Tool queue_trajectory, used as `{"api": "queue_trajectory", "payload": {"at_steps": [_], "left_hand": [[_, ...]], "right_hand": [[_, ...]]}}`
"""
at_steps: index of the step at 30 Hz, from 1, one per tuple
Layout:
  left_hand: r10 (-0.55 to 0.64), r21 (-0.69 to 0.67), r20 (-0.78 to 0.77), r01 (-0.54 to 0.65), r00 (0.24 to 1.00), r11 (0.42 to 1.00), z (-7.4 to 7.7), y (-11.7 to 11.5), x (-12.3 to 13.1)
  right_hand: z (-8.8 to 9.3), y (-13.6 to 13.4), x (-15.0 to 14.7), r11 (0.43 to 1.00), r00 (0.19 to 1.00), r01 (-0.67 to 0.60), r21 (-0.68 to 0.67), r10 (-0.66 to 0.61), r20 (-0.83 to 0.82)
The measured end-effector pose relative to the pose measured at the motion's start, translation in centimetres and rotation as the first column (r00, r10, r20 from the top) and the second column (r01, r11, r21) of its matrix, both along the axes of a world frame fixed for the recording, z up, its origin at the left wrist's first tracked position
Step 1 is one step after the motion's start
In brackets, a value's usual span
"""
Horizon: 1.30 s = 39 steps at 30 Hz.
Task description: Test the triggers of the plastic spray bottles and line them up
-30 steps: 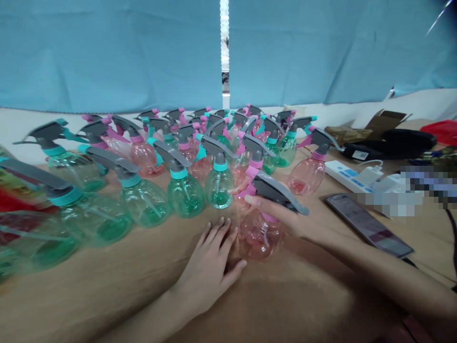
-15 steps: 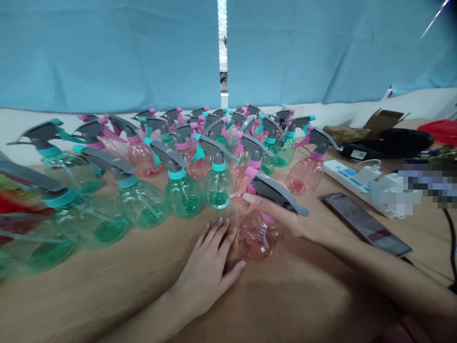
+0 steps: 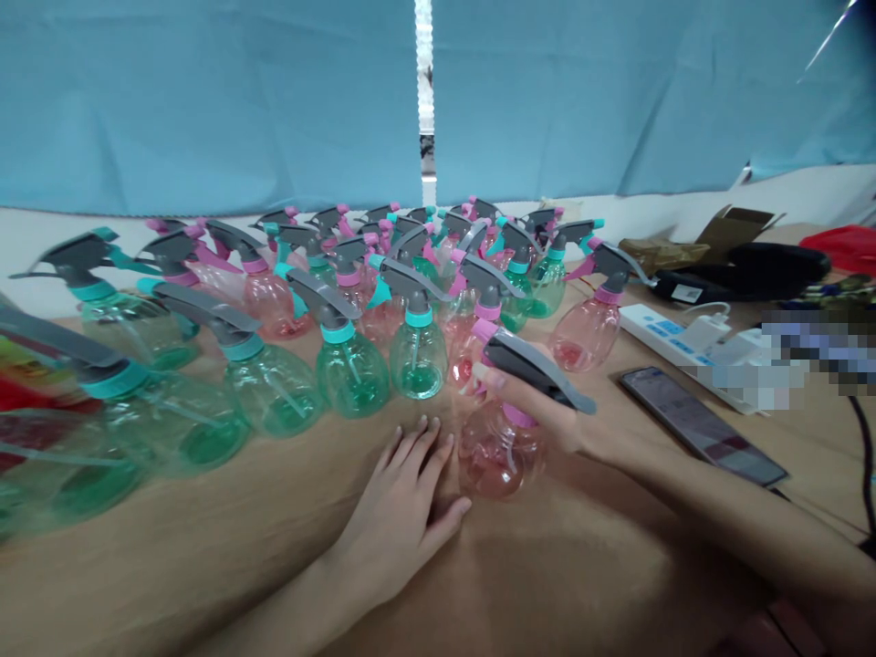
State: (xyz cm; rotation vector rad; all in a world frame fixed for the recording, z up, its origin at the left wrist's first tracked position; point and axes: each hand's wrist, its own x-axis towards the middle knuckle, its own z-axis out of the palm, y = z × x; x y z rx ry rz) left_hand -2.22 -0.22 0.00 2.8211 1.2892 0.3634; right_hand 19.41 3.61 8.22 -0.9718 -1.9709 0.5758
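Observation:
A pink spray bottle with a grey trigger head stands on the brown table in front of me. My right hand is wrapped round its neck, under the grey head, fingers curled. My left hand lies flat on the table just left of the bottle, fingers stretched out and together, thumb near the bottle's base. It holds nothing.
Several green and pink spray bottles crowd the table behind and to the left. A phone lies to the right, beyond it a white power strip, a black case and a cardboard box. A blue curtain hangs behind.
My right hand has tilted the pink bottle's head slightly to the right. The left hand has stayed flat on the table.

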Motion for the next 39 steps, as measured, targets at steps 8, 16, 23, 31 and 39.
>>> {"api": "queue_trajectory", "payload": {"at_steps": [8,16,23,31,39], "left_hand": [[0.01,-0.011,0.008,-0.01,1.0,1.0,0.0,0.0,0.1],[0.004,-0.003,-0.009,-0.004,1.0,1.0,-0.2,0.0,0.1],[0.001,-0.012,0.002,-0.001,1.0,1.0,-0.2,0.0,0.1],[0.005,-0.01,0.009,-0.005,1.0,1.0,-0.2,0.0,0.1],[0.007,-0.014,-0.007,-0.007,1.0,1.0,0.0,-0.1,0.1]], "right_hand": [[0.4,0.0,-0.2,0.997,0.998,-0.043,-0.065,0.04,-0.048],[0.8,-0.4,-0.4,0.977,0.989,-0.137,-0.164,0.126,-0.076],[-0.6,0.2,-0.2,0.966,0.973,-0.194,-0.17,0.168,-0.155],[-1.1,0.3,0.2,0.937,0.969,-0.215,-0.274,0.17,-0.179],[0.6,-0.4,-0.4,0.965,0.977,-0.177,-0.195,0.148,-0.156]]}}
